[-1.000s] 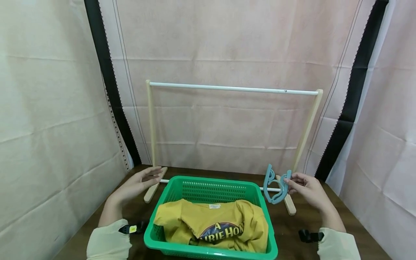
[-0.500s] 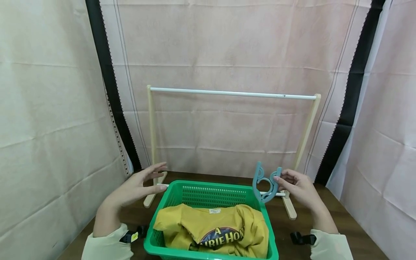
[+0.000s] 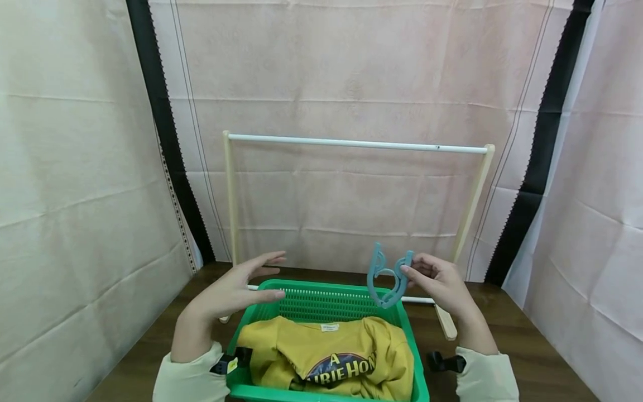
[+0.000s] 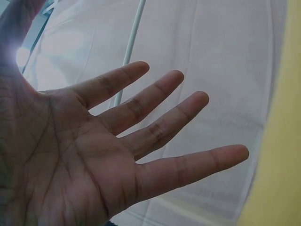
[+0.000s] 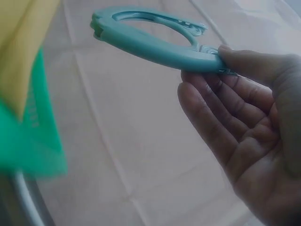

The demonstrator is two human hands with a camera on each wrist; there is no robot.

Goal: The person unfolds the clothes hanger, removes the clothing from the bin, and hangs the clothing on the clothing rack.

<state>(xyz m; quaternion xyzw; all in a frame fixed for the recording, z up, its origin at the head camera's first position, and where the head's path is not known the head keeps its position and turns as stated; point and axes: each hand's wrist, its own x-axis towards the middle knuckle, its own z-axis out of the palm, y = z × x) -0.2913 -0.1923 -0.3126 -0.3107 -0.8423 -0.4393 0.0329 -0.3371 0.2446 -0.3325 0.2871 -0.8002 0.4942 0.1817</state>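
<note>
My right hand [image 3: 442, 282] pinches a light blue plastic folding clothes hanger [image 3: 372, 279], folded into a U shape, above the far right part of a green basket [image 3: 321, 286]. In the right wrist view, thumb and fingertips grip one end of the hanger [image 5: 155, 52]. Inside the basket lies a yellow T-shirt [image 3: 281, 340] with a dark printed logo and a pale neck label. My left hand [image 3: 228, 296] hovers over the basket's left side. Its fingers are spread and hold nothing, as the left wrist view of the hand [image 4: 94, 141] confirms.
Behind the basket stands a small rack with a white top bar [image 3: 356, 144], pale upright posts and a low crossbar [image 3: 417, 300]. A brown wooden table [image 3: 507, 335] carries everything. Pale cloth walls [image 3: 351, 67] close in the back and both sides.
The right hand has carried the hanger leftward, from beside the rack's right foot to above the basket. The left hand has moved right, toward the basket, its thumb spreading away from the fingers.
</note>
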